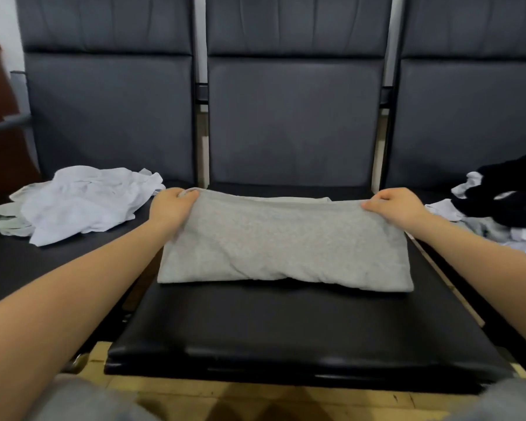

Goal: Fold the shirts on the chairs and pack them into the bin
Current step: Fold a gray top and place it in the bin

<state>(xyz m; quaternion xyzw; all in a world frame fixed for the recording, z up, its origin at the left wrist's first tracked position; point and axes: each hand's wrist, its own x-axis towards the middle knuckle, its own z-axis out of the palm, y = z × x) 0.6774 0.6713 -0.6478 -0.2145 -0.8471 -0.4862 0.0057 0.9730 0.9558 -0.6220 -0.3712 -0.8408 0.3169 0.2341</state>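
- My left hand [174,208] pinches the far left corner of the grey shirt [283,244].
- My right hand [395,205] grips its far right corner.
- The shirt lies folded on the middle chair seat [286,329], between my hands.
- Left of my left hand is a white pile [82,202]; right of my right hand, black and white clothes [504,202].

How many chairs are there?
3. Left chair holds a white pile; middle chair has the grey shirt; right chair has a black-and-white pile. More may sit out of view.
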